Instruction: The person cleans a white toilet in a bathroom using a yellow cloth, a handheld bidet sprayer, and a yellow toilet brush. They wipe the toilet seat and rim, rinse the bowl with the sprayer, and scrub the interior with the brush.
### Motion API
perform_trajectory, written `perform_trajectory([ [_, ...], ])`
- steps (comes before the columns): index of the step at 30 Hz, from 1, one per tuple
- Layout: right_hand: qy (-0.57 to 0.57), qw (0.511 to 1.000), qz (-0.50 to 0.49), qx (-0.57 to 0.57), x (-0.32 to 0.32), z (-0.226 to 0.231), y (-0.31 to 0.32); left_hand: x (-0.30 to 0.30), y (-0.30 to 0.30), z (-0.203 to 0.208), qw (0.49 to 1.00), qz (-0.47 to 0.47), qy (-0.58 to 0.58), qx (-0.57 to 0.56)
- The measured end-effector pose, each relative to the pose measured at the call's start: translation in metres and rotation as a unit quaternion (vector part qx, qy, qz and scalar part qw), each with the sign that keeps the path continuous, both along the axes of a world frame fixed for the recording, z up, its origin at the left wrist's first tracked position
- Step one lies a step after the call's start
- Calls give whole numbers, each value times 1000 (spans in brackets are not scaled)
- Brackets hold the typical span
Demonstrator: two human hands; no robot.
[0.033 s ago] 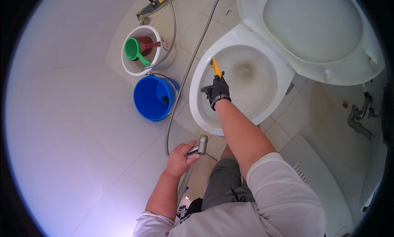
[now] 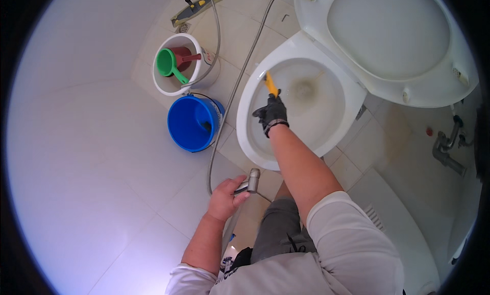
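Just short of the toilet (image 2: 244,119), the left hand (image 2: 224,198) is hovering, fingers gripping the sprayer (image 2: 253,180), its head pointing lengthwise toward the toilet. Over the toilet's left side, the gloved right hand (image 2: 273,112) is reaching straight-armed, clutching the yellow tool (image 2: 271,84), which is slanting forward-left.

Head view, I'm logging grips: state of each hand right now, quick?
Left hand: bare, closed, holding the metal sprayer.
Right hand: gloved, closed, holding the yellow tool.
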State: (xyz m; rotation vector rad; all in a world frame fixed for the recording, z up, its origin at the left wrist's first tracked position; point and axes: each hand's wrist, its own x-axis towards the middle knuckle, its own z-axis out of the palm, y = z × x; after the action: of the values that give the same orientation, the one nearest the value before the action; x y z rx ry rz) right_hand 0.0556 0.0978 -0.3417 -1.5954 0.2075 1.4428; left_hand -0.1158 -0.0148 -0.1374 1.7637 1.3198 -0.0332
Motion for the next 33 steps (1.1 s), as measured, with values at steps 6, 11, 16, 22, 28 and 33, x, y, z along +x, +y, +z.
perform_trajectory([
  [6,147,951,-272,-13,65,44,24,-3,4,6,1000,-1,-1,-1],
  [11,-46,995,-57,69,77,80,-4,-1,5,8,1000,2,-7,-13],
  [16,-576,628,522,-30,148,105,-66,6,11,16,999,18,-29,-19],
  [22,-574,550,606,-42,208,109,-70,31,13,9,999,10,-39,4],
  [28,-522,594,610,48,212,75,-22,41,13,9,1000,1,-20,-2],
  [33,-493,615,607,101,241,76,-47,40,10,15,1000,17,-17,-5],
])
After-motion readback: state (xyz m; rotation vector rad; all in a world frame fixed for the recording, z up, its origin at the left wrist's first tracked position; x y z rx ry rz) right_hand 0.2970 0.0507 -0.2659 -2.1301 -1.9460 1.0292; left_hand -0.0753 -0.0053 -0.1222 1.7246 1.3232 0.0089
